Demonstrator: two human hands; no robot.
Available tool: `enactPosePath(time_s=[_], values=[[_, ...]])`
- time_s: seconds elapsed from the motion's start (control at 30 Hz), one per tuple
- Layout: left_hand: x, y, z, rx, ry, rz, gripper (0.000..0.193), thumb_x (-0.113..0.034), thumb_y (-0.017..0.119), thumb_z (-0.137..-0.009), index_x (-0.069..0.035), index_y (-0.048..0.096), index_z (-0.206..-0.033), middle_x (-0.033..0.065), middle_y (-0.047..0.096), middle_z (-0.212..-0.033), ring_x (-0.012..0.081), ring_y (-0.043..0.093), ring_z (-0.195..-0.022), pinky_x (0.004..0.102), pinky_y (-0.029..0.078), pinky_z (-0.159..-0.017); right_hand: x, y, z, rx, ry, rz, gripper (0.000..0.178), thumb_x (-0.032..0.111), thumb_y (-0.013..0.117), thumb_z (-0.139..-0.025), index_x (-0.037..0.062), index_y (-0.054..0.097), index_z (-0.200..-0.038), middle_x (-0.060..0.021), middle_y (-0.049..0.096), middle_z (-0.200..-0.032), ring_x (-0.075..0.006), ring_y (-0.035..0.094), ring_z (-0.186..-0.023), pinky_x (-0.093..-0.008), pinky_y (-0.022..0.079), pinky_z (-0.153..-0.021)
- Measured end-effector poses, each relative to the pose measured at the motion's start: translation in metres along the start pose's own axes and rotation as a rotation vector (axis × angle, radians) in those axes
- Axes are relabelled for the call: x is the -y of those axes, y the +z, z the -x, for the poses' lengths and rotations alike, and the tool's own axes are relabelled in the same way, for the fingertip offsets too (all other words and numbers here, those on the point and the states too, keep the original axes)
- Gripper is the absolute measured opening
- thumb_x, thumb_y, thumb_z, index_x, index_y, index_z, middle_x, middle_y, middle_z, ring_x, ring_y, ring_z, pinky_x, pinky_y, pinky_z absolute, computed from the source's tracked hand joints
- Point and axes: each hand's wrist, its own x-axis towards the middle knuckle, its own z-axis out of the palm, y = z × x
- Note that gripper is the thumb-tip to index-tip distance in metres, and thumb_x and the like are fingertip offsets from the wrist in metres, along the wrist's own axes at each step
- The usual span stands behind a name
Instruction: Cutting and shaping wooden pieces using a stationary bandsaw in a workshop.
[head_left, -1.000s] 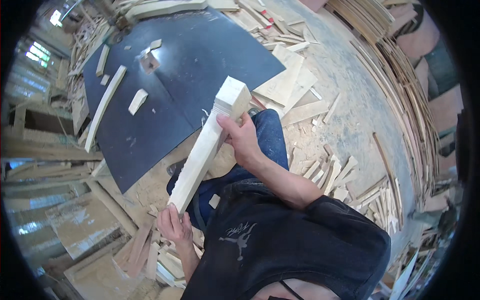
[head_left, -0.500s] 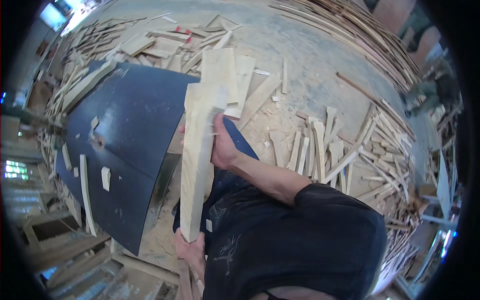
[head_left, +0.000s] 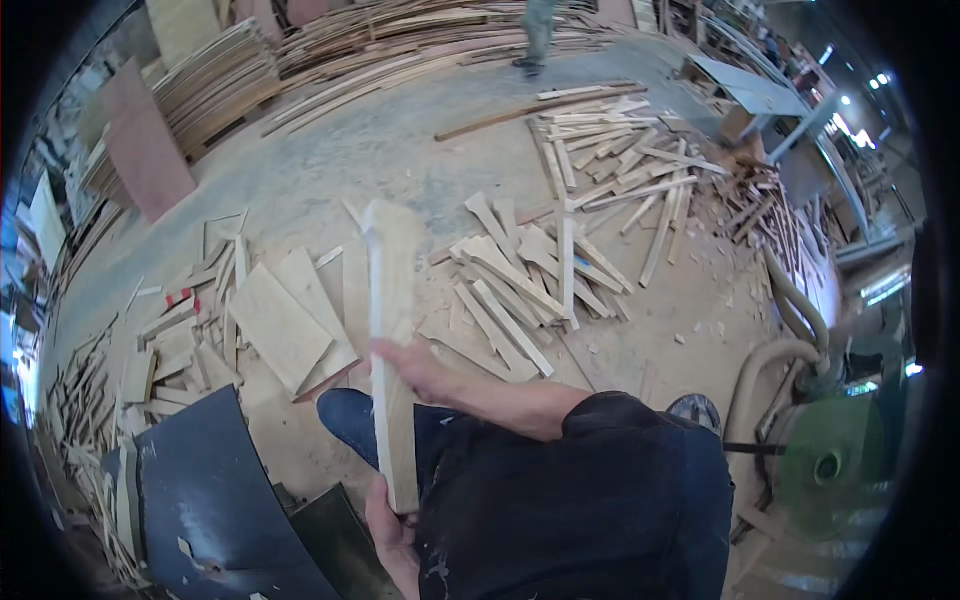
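Flared wooden post (head_left: 393,300) held slantwise in both hands above the person's lap, wide end pointing away from us.

We see the right hand (head_left: 412,368) clamped around the middle, thumb across the near side, and the left hand (head_left: 385,525) closed on the narrow lower end; the wide end is blurred. Below lie blue jeans (head_left: 348,425) and a black T-shirt (head_left: 580,500), whose pale print (head_left: 437,570) is too small for us to read. Flat boards (head_left: 285,325) lie on the dusty floor beyond, to the left; pale sawn pieces (head_left: 505,285) are heaped to the right. We find a dark sheet (head_left: 205,460) at lower left and a green machine (head_left: 828,445) at lower right.
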Motion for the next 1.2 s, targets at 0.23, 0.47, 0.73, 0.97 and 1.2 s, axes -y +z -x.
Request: enactPosePath(time_s=[0.23,0.47,0.73,0.97,1.2], values=[[0.009,-0.013,-0.004,0.057,0.149,-0.026,0.022,-0.010,0.062,-0.106,0.001,0.066,-0.124,0.0016,0.053,-0.074,0.0099,0.047,-0.050,0.0232,0.036,-0.043,0.070,-0.173,-0.072,-0.370,-0.168,0.230,0.039,0.039,0.079,-0.097,0.0008,0.077,-0.101,-0.0088,0.075,-0.084,-0.0181,0.071,-0.073,-0.0368,0.056,-0.066],[0.038,-0.085,0.027,-0.256,0.257,0.068,0.020,-0.012,0.064,-0.106,-0.001,0.067,-0.122,0.0034,0.059,-0.076,0.0113,0.050,-0.053,0.0239,0.037,-0.044,0.125,-0.331,-0.129,-0.336,-0.382,0.780,0.042,0.050,0.071,-0.098,0.0122,0.079,-0.114,-0.0067,0.078,-0.085,-0.0245,0.073,-0.073,-0.0440,0.061,-0.077],[0.074,-0.091,0.057,-0.538,0.356,0.247,0.018,-0.013,0.071,-0.104,-0.002,0.072,-0.118,-0.0001,0.063,-0.077,0.0075,0.053,-0.058,0.0233,0.037,-0.049,0.010,-0.490,-0.155,-0.160,0.229,1.470,0.035,0.041,0.071,-0.098,0.0107,0.080,-0.115,-0.0089,0.077,-0.083,-0.0262,0.073,-0.078,-0.0466,0.060,-0.073],[0.134,-0.086,0.122,-0.914,0.595,0.426,0.015,-0.014,0.071,-0.103,-0.004,0.075,-0.115,-0.0012,0.065,-0.077,0.0062,0.056,-0.061,0.0225,0.040,-0.052,-0.181,-0.203,-0.130,0.259,0.830,1.326,0.036,0.037,0.068,-0.098,0.0024,0.072,-0.109,-0.0103,0.073,-0.082,-0.0226,0.062,-0.061,-0.0412,0.052,-0.050],[0.089,-0.253,0.235,-1.613,1.002,-0.006,0.018,-0.013,0.071,-0.101,-0.003,0.067,-0.116,-0.0008,0.063,-0.085,0.0074,0.055,-0.072,0.0275,0.049,-0.065,-0.156,-0.152,-0.136,0.254,0.655,1.272,0.026,0.021,0.066,-0.099,-0.0027,0.070,-0.108,-0.0123,0.068,-0.075,-0.0186,0.051,-0.046,-0.0363,0.039,-0.040]])
